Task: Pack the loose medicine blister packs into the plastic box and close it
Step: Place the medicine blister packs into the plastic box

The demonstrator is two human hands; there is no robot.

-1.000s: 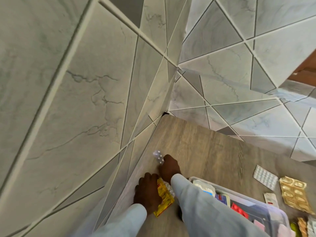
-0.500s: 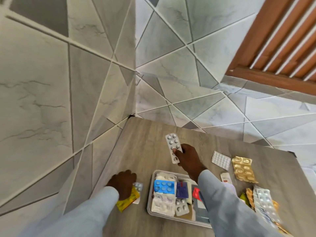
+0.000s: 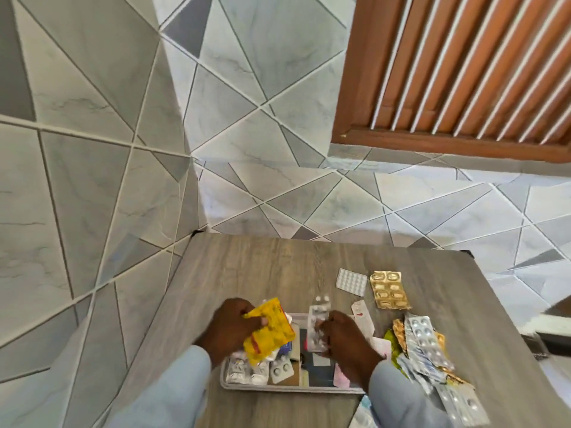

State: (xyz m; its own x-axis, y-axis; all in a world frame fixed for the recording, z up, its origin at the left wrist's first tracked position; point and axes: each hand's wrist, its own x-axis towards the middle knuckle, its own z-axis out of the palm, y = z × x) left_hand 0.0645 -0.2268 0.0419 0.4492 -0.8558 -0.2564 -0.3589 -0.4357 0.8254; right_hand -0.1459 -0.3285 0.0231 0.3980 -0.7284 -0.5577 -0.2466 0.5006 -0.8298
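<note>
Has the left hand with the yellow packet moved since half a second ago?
Yes. The left hand has carried the yellow packet from the table left of the plastic box to above its left end.

Bright, even daylight filled the room, perhaps from the slatted window (image 3: 463, 66) at far right. Shadows on the desk (image 3: 247, 267) were soft and faint. Both hands (image 3: 230, 327) were smeared by motion blur, as was the near right edge. Wide-angle distortion bent the tiled wall (image 3: 92, 149) lines towards the edges.
</note>
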